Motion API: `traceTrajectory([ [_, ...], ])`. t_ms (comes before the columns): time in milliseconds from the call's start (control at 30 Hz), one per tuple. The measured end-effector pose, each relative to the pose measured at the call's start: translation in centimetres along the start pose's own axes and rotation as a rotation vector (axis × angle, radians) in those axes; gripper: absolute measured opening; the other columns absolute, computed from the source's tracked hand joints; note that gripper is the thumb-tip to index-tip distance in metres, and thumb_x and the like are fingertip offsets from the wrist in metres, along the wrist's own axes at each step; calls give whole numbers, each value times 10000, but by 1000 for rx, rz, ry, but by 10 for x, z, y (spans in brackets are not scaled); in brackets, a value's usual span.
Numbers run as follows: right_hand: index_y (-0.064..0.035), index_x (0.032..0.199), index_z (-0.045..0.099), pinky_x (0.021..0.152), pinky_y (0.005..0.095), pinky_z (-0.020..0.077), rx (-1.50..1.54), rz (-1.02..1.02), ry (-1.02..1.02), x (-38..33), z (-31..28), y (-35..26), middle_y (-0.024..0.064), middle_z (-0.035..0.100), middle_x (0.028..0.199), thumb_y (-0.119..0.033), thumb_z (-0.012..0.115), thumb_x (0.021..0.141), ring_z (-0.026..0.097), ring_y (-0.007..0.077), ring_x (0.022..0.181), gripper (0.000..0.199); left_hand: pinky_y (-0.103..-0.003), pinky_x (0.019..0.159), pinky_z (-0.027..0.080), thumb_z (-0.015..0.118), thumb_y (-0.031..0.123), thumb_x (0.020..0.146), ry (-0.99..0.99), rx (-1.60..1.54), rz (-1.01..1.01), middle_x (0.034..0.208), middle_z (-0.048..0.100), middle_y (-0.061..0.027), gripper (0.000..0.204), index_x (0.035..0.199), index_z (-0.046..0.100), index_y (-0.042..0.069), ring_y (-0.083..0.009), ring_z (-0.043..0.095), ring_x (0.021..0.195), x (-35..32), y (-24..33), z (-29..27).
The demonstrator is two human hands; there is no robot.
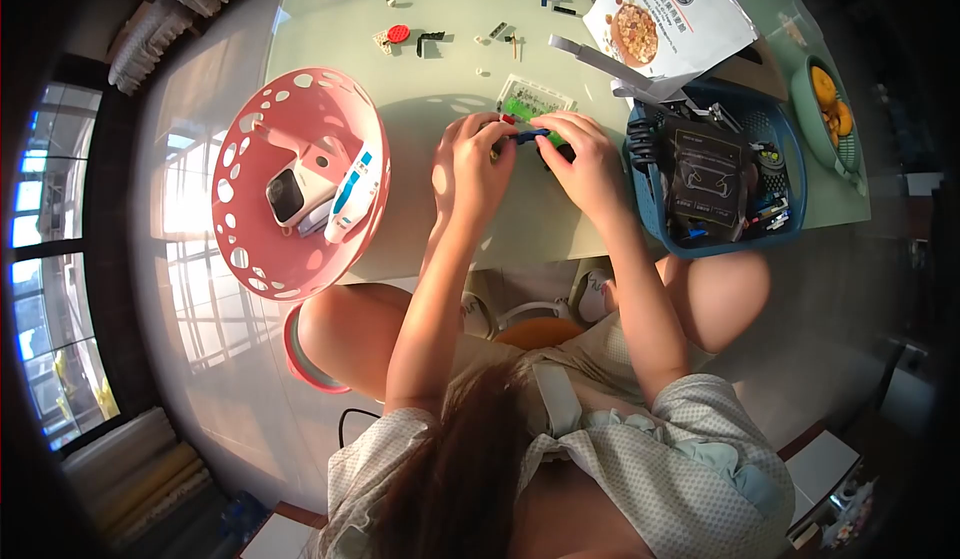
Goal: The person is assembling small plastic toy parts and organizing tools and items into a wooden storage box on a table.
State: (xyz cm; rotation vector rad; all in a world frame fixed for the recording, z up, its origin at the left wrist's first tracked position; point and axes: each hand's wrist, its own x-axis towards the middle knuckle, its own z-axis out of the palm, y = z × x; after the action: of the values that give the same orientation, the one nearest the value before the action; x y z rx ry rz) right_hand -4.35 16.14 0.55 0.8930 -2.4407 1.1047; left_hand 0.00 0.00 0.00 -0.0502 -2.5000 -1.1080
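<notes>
Over the near part of the table, my left hand (pixel 474 167) and my right hand (pixel 588 167) are close together, fingers bent and closed. Between their fingertips is a small dark blue toy building-brick piece (pixel 527 137), which both hands grip. Fingers partly hide it, so its full shape does not show. Small red, green and black bits show by the fingertips; whether they are joined to the blue piece I cannot tell. Just beyond the hands lies a pale rectangular sheet (pixel 545 93) with a bright green patch.
Several loose brick pieces (pixel 431 38) and a red round piece (pixel 398 34) lie farther back. To the left stands a pink basket (pixel 228 174) holding white devices. On the right are a blue basket (pixel 650 221) with a dark package, a white printed box (pixel 690 19) and a green bowl (pixel 808 119).
</notes>
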Motion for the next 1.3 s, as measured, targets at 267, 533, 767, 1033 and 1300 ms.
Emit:
traceTrajectory([
  [267,-72,960,701,825,377,500,91,22,133,4,2,0,82,689,939,13,658,753,637,271,901,228,-289,734,507,672,49,806,216,-194,-202,887,678,-87,120,923,676,21,-189,652,785,-6,17,-13],
  [533,-105,890,734,758,340,532,81,-99,198,12,-6,-21,32,696,845,96,646,684,646,219,839,301,-217,717,480,588,86,930,172,-440,-479,832,685,-50,176,1051,630,-36,-86,632,776,-8,18,-27],
  [767,-133,835,730,727,313,561,245,-325,187,-1,-22,-49,-4,704,858,71,721,641,667,207,828,282,-221,656,482,632,97,904,204,-443,-392,804,684,-60,153,988,637,-31,-75,626,736,-16,31,-27],
  [1033,-181,1025,692,729,325,559,338,-342,268,-8,-83,-85,10,680,961,56,702,677,660,199,860,421,-201,637,459,622,72,911,179,-561,-261,772,639,-27,115,908,629,-43,-52,563,702,-15,85,-42],
  [1300,-67,928,727,710,288,558,321,-242,289,-20,-182,-51,70,710,894,95,680,726,693,197,824,264,-241,723,456,660,48,852,-23,-597,-150,780,645,-30,91,874,649,-40,-83,569,750,-13,160,-32],
])
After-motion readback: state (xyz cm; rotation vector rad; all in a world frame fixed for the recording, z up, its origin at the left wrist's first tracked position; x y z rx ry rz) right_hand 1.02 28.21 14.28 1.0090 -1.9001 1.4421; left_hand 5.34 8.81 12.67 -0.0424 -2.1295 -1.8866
